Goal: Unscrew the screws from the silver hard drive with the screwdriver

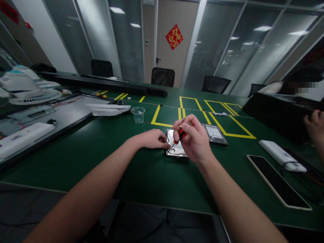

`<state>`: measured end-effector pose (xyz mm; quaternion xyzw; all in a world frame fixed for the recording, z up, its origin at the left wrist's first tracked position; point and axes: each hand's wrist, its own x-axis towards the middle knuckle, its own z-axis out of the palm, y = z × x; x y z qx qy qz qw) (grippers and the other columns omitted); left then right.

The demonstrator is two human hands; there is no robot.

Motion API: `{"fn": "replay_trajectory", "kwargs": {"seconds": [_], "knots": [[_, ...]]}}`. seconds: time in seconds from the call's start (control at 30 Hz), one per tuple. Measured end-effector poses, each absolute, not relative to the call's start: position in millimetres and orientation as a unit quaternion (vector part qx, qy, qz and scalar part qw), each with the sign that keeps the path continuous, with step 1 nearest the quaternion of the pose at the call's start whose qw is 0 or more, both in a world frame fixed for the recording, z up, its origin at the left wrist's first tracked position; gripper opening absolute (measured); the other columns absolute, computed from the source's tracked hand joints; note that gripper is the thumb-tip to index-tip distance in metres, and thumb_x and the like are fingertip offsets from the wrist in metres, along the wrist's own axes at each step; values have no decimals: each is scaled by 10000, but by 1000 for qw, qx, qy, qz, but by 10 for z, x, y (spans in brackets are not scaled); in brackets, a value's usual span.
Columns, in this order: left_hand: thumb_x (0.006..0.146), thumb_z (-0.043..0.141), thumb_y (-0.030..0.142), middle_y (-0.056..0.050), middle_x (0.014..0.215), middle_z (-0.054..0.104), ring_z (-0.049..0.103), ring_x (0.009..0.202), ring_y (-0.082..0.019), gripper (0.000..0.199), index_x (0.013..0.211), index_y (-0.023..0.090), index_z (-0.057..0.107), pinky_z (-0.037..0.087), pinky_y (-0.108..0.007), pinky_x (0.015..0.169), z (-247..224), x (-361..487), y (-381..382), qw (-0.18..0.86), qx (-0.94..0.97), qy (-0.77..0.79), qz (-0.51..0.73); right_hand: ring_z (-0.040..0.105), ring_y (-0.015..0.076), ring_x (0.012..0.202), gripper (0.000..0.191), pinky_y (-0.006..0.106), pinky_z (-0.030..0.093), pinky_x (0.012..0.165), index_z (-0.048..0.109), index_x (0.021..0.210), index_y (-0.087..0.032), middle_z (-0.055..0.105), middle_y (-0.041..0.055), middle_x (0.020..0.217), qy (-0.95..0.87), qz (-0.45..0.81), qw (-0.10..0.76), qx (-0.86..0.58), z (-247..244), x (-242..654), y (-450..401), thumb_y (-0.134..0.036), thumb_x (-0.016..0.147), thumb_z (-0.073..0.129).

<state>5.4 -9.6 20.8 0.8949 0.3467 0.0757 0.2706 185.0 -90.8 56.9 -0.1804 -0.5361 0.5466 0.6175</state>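
A silver hard drive [180,152] lies on the green table in front of me, partly covered by my hands. My left hand [154,139] is at the drive's left side, its bent fingers and thumb holding that edge. In my right hand [196,140] is a red and black screwdriver [182,133], gripped by the handle. Its thin shaft slants down to the left, with the tip at the drive's lower left corner. Whether a screw sits under the tip is too small to make out. Behind my right hand lies a second hard drive [215,133], label side up.
A clear plastic cup [138,116] stands behind my left hand. White fan parts [107,108] and a large panel [76,113] lie left. At right are a phone [278,180], a white power bank [282,156] and a black box [275,116] beside another person's hand [316,126].
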Motion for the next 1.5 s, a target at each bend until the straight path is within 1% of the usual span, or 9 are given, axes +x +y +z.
{"fn": "replay_trajectory", "kwargs": {"seconds": [0.1, 0.3, 0.47, 0.63, 0.7, 0.87, 1.1, 1.3, 1.5], "knots": [[834, 632, 677, -11, 677, 646, 531, 586, -147, 502, 739, 186, 679, 319, -290, 583, 210, 54, -98, 278, 892, 347, 77, 526, 103, 566, 89, 276, 395, 592, 522, 890, -233, 697, 7, 845, -539, 558, 607, -174, 583, 1843, -920, -269, 960, 566], [848, 625, 668, -16, 710, 661, 555, 623, -157, 490, 766, 189, 693, 336, -292, 602, 228, 56, -111, 274, 893, 349, 71, 535, 140, 632, 337, 318, 434, 639, 685, 858, -178, 663, 61, 837, -550, 559, 596, -173, 602, 1861, -925, -361, 977, 427], [847, 636, 655, -15, 717, 658, 555, 628, -159, 477, 793, 185, 695, 343, -287, 599, 230, 65, -125, 275, 891, 352, 76, 611, 145, 720, 136, 294, 462, 658, 622, 862, -195, 669, 36, 861, -543, 560, 598, -184, 577, 1847, -944, -273, 961, 573], [850, 631, 649, -9, 701, 642, 545, 629, -154, 473, 791, 185, 707, 346, -280, 612, 245, 61, -139, 272, 893, 351, 73, 558, 104, 572, 140, 260, 402, 587, 502, 875, -231, 686, -6, 849, -531, 569, 603, -174, 564, 1816, -949, -248, 948, 620], [844, 643, 640, -9, 718, 652, 548, 643, -154, 460, 817, 188, 718, 357, -278, 633, 249, 60, -139, 282, 889, 352, 77, 517, 98, 555, 109, 264, 395, 594, 525, 894, -229, 688, 3, 844, -531, 574, 600, -169, 568, 1816, -942, -294, 970, 570], [835, 664, 618, -11, 728, 655, 563, 668, -161, 431, 814, 190, 712, 367, -278, 651, 251, 65, -133, 284, 887, 355, 83, 523, 133, 613, 296, 307, 432, 637, 653, 872, -185, 680, 60, 865, -537, 580, 592, -158, 578, 1838, -925, -360, 967, 434], [849, 647, 629, -20, 720, 646, 562, 655, -166, 463, 739, 179, 661, 346, -282, 606, 242, 72, -141, 264, 890, 364, 80, 619, 151, 736, 67, 293, 454, 660, 595, 904, -210, 686, 31, 882, -536, 579, 594, -160, 558, 1817, -949, -255, 951, 578], [834, 684, 597, -16, 739, 663, 578, 691, -168, 411, 820, 186, 698, 384, -282, 667, 255, 67, -156, 293, 884, 348, 104, 520, 113, 610, 57, 279, 421, 642, 555, 927, -235, 685, 3, 843, -522, 585, 599, -162, 562, 1804, -943, -276, 957, 582], [835, 688, 580, -22, 750, 670, 583, 687, -171, 396, 826, 185, 694, 389, -284, 657, 245, 70, -142, 299, 881, 354, 95, 555, 142, 667, 269, 302, 445, 648, 673, 922, -180, 690, 68, 866, -529, 586, 595, -150, 556, 1834, -913, -309, 977, 443]]}}
